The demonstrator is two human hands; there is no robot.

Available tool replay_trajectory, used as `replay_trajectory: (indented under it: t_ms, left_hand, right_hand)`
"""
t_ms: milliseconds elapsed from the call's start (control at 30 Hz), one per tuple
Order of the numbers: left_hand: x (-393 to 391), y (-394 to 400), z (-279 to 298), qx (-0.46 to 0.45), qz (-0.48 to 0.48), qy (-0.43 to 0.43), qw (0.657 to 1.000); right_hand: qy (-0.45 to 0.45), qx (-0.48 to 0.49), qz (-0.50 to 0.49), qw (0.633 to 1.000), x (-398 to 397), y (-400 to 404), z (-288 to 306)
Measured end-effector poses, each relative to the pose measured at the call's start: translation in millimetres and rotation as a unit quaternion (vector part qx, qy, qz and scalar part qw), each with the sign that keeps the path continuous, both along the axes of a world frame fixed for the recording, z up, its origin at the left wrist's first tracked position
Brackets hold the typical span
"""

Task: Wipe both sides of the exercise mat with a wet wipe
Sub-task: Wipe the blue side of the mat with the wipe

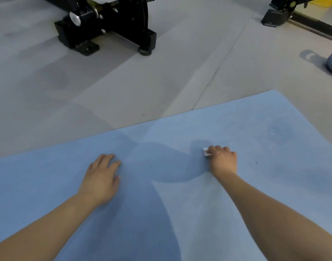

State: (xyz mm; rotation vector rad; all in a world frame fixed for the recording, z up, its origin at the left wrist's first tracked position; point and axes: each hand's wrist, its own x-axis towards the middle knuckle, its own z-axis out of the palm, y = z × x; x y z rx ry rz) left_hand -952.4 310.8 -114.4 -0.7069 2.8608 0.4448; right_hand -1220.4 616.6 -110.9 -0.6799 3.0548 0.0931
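I find the exercise mat (199, 204) laid flat on the grey floor (123, 87), filling the lower half of the frame. One corner shows at the upper right of the mat, and its far edge runs from there down to the left edge of the frame. Its long axis, as far as I can judge, runs along that far edge, from lower left to upper right; the near edge is out of view, so I cannot confirm its full length.

My left hand (101, 179) rests flat on the mat at lower centre-left, fingers straight, relaxed and lightly spread, holding nothing. I judge it is placed there to pin the mat so it does not creep under the wiping stroke, and to take some of my weight as I lean forward.

My right hand (222, 159) is right of centre, its fingers curled down around a bunched white wet wipe (206, 152), of which only a small part shows at the knuckle side. The wipe is touching the mat surface. Gripping it bunched gives firm pressure on a small patch.

Darker patches near the right of the mat may be damp areas, though shadow cannot be ruled out. The underside is not visible, so I judge the second side is not yet reached.

At the upper left stands black exercise equipment (108, 25), well apart from the mat.
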Motion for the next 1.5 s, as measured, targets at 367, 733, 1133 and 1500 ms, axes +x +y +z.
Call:
replay_trajectory:
  t_ms: [367, 733, 1133, 1500]
  left_hand:
    - [-12.8, 65.0, 19.9, 0.011, -0.109, -0.144, 0.984]
    - [-11.8, 68.0, 14.5, -0.009, -0.132, -0.169, 0.977]
    - [4.7, 91.1, -3.5, 0.062, -0.181, -0.003, 0.982]
    - [6.6, 102.4, 8.0, 0.045, -0.173, -0.066, 0.982]
  right_hand:
    - [-0.088, -0.194, 0.131, 0.968, 148.1, -73.5, -12.4]
    - [0.033, -0.078, 0.131, 0.988, 72.4, 36.1, -7.0]
    - [-0.058, -0.193, 0.113, 0.973, 210.5, -31.3, -19.3]
    - [0.030, -0.078, 0.014, 0.996, 120.7, 111.7, -9.4]
